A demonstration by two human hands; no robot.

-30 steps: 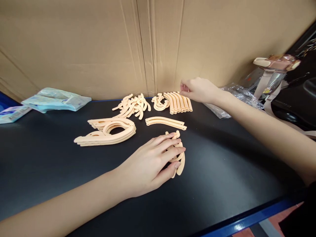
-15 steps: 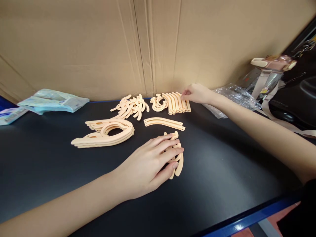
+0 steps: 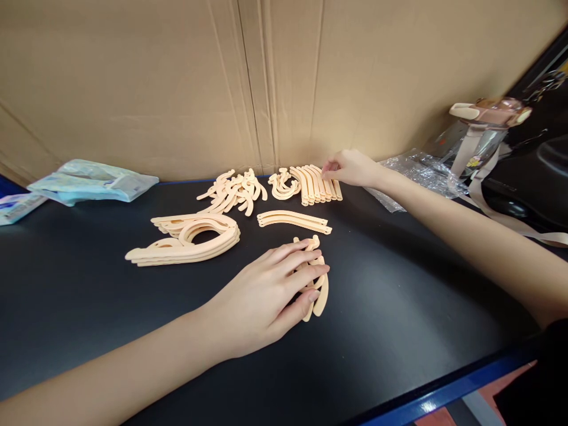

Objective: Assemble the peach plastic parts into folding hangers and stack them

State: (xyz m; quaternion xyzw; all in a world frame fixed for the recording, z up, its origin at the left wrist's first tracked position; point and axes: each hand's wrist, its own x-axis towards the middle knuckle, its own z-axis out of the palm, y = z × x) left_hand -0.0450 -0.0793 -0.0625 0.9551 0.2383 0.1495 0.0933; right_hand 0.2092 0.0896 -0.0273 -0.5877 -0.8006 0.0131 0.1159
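Observation:
My left hand (image 3: 270, 290) lies with its fingers spread over several small curved beige plastic pieces (image 3: 322, 296). It covers much of them, and they rest on the black tabletop. At the back, my right hand (image 3: 355, 167) has bent fingers at the right end of a row of curved beige plastic strips (image 3: 310, 184). Its fingertips pinch at the upper end of a strip there, though the grip is partly hidden. Two similar long strips (image 3: 293, 220) lie together between the hands. Left of them is a stack of folding travel hangers (image 3: 195, 253).
Beige hook pieces (image 3: 284, 184) lie beside the row, with a loose pile of curved pieces (image 3: 235, 190) to their left. Blue plastic packets (image 3: 93, 180) are at far left. Clear plastic wrap (image 3: 412, 168) and a strapped bottle (image 3: 486, 127) stand right, before a cardboard wall (image 3: 168, 89).
The right hand's fingertips have shifted very slightly at the row of strips. The left hand stays over the small pieces. The whole view has drifted a little.

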